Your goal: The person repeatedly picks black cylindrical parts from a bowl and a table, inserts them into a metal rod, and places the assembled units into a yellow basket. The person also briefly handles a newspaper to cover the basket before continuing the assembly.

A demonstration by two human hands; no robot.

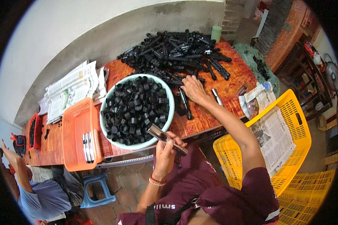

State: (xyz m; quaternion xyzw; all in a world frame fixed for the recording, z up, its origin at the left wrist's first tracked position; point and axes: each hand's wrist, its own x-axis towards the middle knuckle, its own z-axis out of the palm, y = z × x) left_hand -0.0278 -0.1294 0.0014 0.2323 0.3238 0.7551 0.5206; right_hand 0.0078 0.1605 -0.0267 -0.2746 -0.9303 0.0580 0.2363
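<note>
My left hand point(165, 150) is closed around a shiny metal tube point(156, 132), which is tilted above the front edge of the table, beside the basin. My right hand point(193, 90) reaches over the table to the near edge of a heap of black rod-shaped parts point(172, 52). Its fingers look bent and a little apart, with the tips partly hidden among the parts. Just below that hand lies a single black rod point(185, 105). A bare silver tube point(216, 96) rests right of it. The light green basin point(171, 112) is full of short black ring-like caps point(133, 108).
An orange basket point(69, 123) with several silver tubes stands left of the basin, near newspapers point(73, 86) and a red tray point(35, 125). A yellow crate point(304, 131) lined with newspaper is at my right. Another person point(49, 198) sits at left beside a blue stool point(97, 191).
</note>
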